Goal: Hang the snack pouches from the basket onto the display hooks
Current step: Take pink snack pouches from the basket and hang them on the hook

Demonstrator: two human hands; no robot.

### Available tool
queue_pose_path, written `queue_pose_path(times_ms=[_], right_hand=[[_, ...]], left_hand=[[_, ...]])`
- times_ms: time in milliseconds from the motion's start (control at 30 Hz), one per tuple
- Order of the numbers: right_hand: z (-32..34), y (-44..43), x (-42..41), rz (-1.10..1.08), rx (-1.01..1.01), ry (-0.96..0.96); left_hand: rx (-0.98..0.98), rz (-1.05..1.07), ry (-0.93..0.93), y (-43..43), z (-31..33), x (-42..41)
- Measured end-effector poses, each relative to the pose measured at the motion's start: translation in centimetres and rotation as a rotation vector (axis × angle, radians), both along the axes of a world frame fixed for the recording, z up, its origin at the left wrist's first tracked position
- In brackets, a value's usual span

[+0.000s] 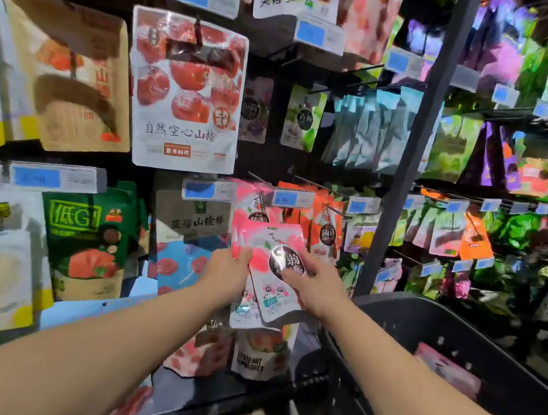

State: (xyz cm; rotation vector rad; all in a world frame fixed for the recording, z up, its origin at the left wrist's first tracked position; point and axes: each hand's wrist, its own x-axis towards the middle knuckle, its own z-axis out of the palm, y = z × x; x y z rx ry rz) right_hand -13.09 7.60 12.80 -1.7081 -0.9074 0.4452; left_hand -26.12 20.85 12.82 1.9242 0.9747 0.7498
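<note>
Hands meet on a small stack of snack pouches [272, 296], held up before the rack. The left hand [227, 270] curls round the stack's edge at 9 o'clock, and the right hand [316, 288] pinches its 3 o'clock side, over a dark round label. At 12 o'clock, display hooks [332, 210] behind blue price tags [287, 198] carry similar packs. At 4 o'clock, a black basket [425, 315] holds another pink pouch [449, 370]. The aisle is dim and crowded with bright packets. The held pouches are glossy, pink above and white below.

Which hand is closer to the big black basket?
Right. The right hand holds the pink pouches just left of the basket. The left hand grips the pouches' other edge, farther from the basket.
</note>
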Motion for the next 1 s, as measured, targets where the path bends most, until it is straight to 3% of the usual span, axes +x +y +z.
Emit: queue_pose_path(times_ms=[200, 433, 667, 1000], right_hand=[[-3.5, 4.2, 3.3, -0.076, 0.122, -0.033], [-4.8, 5.6, 6.2, -0.205, 0.245, -0.013], [-5.3, 6.5, 8.2, -0.185, 0.167, -0.144], [-5.3, 7.6, 8.7, -0.156, 0.196, -0.124]], left_hand=[[0.068, 0.034, 0.026, 3.3, -3.0, 1.8], [0.102, -0.065, 0.018, 3.0, -4.1, 4.7], [0.046, -0.046, 0.018, 3.1, -4.8, 5.8], [0.102, -0.053, 0.016, 3.4, -4.6, 4.8]])
